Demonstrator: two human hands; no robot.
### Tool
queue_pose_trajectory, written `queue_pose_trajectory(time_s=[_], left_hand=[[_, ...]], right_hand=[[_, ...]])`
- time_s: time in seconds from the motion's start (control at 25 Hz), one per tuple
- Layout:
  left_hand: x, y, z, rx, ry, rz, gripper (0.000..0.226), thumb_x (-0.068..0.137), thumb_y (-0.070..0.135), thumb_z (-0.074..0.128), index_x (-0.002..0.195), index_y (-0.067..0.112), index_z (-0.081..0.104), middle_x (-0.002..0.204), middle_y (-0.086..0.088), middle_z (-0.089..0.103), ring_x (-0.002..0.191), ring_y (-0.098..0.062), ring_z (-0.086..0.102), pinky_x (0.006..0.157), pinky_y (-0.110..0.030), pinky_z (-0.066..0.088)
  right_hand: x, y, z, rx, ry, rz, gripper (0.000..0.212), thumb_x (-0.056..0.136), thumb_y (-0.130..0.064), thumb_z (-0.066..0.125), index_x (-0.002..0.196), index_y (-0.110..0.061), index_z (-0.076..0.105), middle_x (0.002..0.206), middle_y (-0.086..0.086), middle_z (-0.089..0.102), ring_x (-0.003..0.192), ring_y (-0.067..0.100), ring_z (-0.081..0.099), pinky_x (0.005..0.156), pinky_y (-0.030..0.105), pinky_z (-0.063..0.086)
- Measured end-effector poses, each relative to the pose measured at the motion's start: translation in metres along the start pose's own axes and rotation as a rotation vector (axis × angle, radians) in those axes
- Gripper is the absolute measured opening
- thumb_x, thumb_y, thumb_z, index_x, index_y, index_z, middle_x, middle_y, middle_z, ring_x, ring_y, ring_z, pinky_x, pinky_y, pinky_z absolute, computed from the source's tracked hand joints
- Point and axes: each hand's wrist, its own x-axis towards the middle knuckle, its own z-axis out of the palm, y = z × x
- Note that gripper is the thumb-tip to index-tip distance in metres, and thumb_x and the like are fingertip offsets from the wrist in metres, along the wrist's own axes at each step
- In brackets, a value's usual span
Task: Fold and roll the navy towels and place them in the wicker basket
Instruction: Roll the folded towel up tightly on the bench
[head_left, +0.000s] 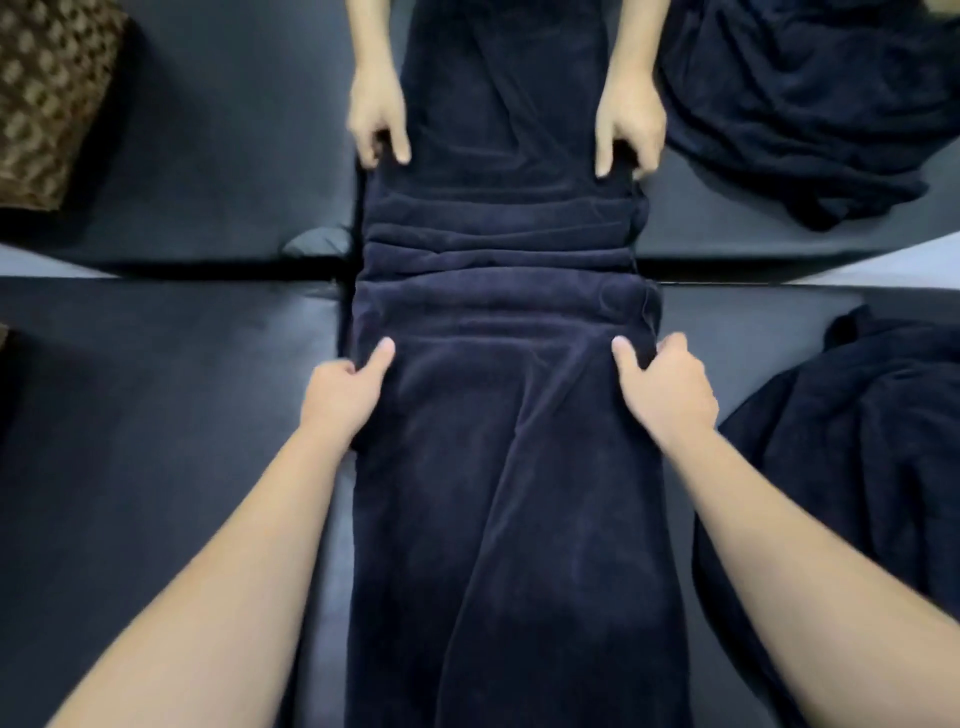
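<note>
A long navy towel (509, 493), folded into a narrow strip, runs away from me across the dark surface. Its far end is bunched in cross folds against what looks like a mirror. My left hand (345, 395) grips the strip's left edge, thumb on top and fingers curled under. My right hand (667, 387) grips the right edge the same way. Another navy towel (857, 467) lies crumpled at the right. The wicker basket (52, 98) shows only at the upper left, inside the reflection.
The dark padded surface (156, 415) spreads on both sides of the strip. Above the seam (208, 273) the mirror repeats my hands (376, 119), the strip and the crumpled towel (805, 104).
</note>
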Motion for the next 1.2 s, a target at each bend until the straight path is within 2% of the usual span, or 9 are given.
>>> queue_pose_trajectory(time_s=[0.16,0.28,0.44,0.52,0.64,0.8,0.96,1.08,1.2], left_hand=[[-0.037,-0.027,-0.003,0.065,-0.218,0.025,0.048,0.082,0.064,0.070,0.088,0.016,0.072,0.084,0.000,0.074,0.077,-0.022,0.071,0.069,-0.036,0.057],[-0.028,-0.024,-0.008,-0.052,-0.090,0.073,0.037,0.095,0.049,0.063,0.082,0.015,0.065,0.086,-0.003,0.069,0.075,-0.024,0.063,0.063,-0.037,0.052],[-0.037,-0.039,-0.015,-0.047,0.013,-0.041,0.060,0.082,0.070,0.063,0.067,0.014,0.049,0.068,-0.004,0.057,0.065,-0.028,0.058,0.069,-0.048,0.061],[-0.070,-0.048,-0.018,-0.054,-0.131,-0.120,0.066,0.073,0.078,0.066,0.071,0.012,0.059,0.071,-0.003,0.064,0.067,-0.027,0.064,0.067,-0.040,0.061],[-0.109,-0.070,-0.025,0.066,-0.419,-0.099,0.043,0.079,0.061,0.076,0.093,0.020,0.073,0.080,0.005,0.073,0.073,-0.015,0.069,0.060,-0.027,0.055],[-0.134,-0.098,-0.033,-0.211,-0.466,-0.245,0.033,0.093,0.044,0.068,0.108,0.014,0.068,0.099,-0.004,0.077,0.095,-0.025,0.072,0.095,-0.046,0.055],[-0.179,-0.116,-0.028,-0.278,-0.239,-0.273,0.059,0.091,0.061,0.063,0.131,0.019,0.057,0.126,-0.001,0.064,0.104,-0.025,0.063,0.081,-0.037,0.050],[-0.218,-0.136,-0.030,-0.296,-0.337,-0.322,0.058,0.079,0.067,0.071,0.113,0.019,0.066,0.106,0.002,0.072,0.093,-0.019,0.067,0.069,-0.031,0.049],[-0.247,-0.164,-0.032,-0.157,-0.344,-0.254,0.040,0.085,0.053,0.074,0.105,0.019,0.071,0.098,-0.001,0.076,0.088,-0.021,0.071,0.064,-0.031,0.052]], right_hand=[[-0.061,0.007,0.015,-0.099,-0.072,-0.075,0.051,0.096,-0.059,0.053,0.114,-0.012,0.042,0.119,0.013,0.055,0.104,0.039,0.060,0.074,0.045,0.043],[-0.050,0.021,0.014,0.069,-0.118,-0.072,0.034,0.099,-0.043,0.057,0.106,-0.014,0.041,0.110,0.015,0.064,0.102,0.040,0.060,0.075,0.044,0.046],[-0.050,0.040,0.001,0.110,-0.051,0.027,0.058,0.094,-0.059,0.057,0.125,-0.013,0.042,0.119,0.015,0.064,0.109,0.038,0.060,0.079,0.044,0.043],[-0.075,0.049,0.004,0.091,-0.103,0.067,0.066,0.091,-0.064,0.056,0.127,-0.011,0.041,0.121,0.016,0.063,0.111,0.038,0.060,0.078,0.043,0.041],[-0.114,0.072,0.013,0.072,-0.186,0.020,0.064,0.087,-0.065,0.062,0.116,-0.010,0.048,0.115,0.013,0.064,0.109,0.038,0.061,0.078,0.042,0.045],[-0.103,0.112,0.000,0.194,-0.136,-0.006,0.035,0.092,-0.043,0.067,0.085,-0.009,0.057,0.091,0.015,0.069,0.095,0.039,0.066,0.084,0.042,0.051],[-0.144,0.131,-0.013,0.123,-0.141,0.079,0.050,0.094,-0.064,0.048,0.087,-0.015,0.058,0.087,0.010,0.069,0.092,0.031,0.068,0.081,0.038,0.049],[-0.207,0.119,-0.003,0.093,-0.196,0.046,0.072,0.088,-0.084,0.029,0.093,-0.018,0.056,0.100,0.002,0.061,0.097,0.029,0.059,0.084,0.041,0.047],[-0.246,0.129,0.006,-0.003,-0.141,-0.081,0.063,0.091,-0.076,0.043,0.108,-0.016,0.049,0.114,0.006,0.059,0.104,0.033,0.058,0.079,0.042,0.046]])
